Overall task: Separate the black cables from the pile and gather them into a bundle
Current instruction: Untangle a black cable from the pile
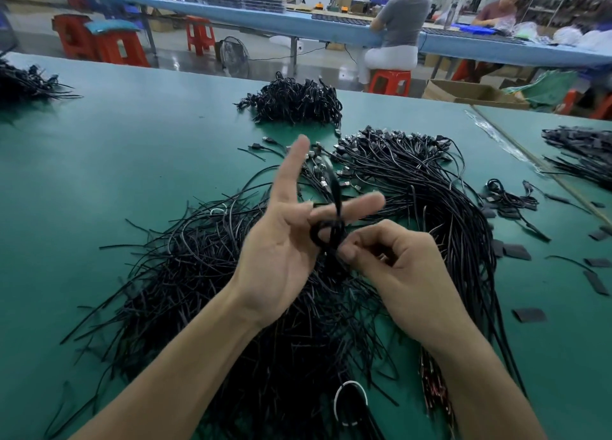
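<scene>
A large loose pile of black cables (251, 323) spreads over the green table (132, 161) in front of me. My left hand (281, 251) is raised above it, palm toward me, with one digit pointing up and one stretched to the right. A single black cable (326, 237) is looped into a small coil around that hand's fingers, its free end rising past the outstretched finger. My right hand (404, 274) pinches the coil at its lower right edge between thumb and curled fingers.
A heap of coiled black cables (294, 102) lies farther back. Long cables with connectors (430, 181) fan out to the right, with small black strips (516, 252) scattered beside them. More cable heaps sit far left (23, 82) and far right (583, 151). People work at a bench behind.
</scene>
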`<state>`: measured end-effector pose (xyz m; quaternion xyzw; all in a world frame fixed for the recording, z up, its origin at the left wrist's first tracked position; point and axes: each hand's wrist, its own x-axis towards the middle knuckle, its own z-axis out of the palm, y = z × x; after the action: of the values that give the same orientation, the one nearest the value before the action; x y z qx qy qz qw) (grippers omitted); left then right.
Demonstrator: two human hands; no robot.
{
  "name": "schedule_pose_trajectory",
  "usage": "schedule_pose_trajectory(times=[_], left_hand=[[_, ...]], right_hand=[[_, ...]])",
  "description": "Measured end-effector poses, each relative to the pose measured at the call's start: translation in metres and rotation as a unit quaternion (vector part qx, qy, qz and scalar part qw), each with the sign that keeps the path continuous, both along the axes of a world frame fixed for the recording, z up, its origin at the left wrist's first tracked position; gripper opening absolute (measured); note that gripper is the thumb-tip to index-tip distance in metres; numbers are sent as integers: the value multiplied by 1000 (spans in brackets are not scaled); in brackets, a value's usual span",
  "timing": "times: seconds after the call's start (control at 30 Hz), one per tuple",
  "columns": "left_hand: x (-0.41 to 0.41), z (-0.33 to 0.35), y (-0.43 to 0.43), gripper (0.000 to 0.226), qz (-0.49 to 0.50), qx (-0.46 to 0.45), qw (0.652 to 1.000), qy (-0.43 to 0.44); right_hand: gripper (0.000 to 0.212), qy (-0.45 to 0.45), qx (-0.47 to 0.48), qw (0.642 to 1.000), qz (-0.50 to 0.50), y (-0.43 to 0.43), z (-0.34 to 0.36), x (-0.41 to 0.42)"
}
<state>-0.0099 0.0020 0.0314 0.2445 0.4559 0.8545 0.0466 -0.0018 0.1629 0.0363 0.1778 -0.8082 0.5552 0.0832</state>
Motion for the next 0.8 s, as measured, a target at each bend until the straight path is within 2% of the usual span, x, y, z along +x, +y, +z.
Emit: schedule_pose_trajectory(times=[0.1, 0.2, 0.27, 0.33, 0.4, 0.53, 0.67, 0.8], left_hand=[[2, -5, 10, 43, 52, -114, 991, 36], [1, -7, 14, 40, 95, -194, 973, 77], [-1, -12, 15, 42, 185, -275, 937, 111], [-1, -17, 16, 40, 272, -321, 903, 87], [-3, -19, 16, 39, 292, -312, 903, 50], [-4, -17, 13, 31, 298, -350, 886, 55], [-3, -12, 11, 17, 229, -276, 934, 0], [-2, -4, 9, 29, 172, -143, 971, -84]], right_hand=[[32, 23, -14, 1000, 11, -1, -2, 2], [24, 83, 53, 992, -78, 0, -4, -1], [17, 89, 41, 988, -119, 2, -4, -3], [13, 83, 12, 989, -118, 4, -4, -3], [12, 68, -7, 992, -109, 5, -5, -3], [12, 40, -39, 993, -101, 4, -8, -5], [8, 13, -118, 991, -64, 0, -8, -5], [9, -15, -124, 992, -15, -5, -13, -5]])
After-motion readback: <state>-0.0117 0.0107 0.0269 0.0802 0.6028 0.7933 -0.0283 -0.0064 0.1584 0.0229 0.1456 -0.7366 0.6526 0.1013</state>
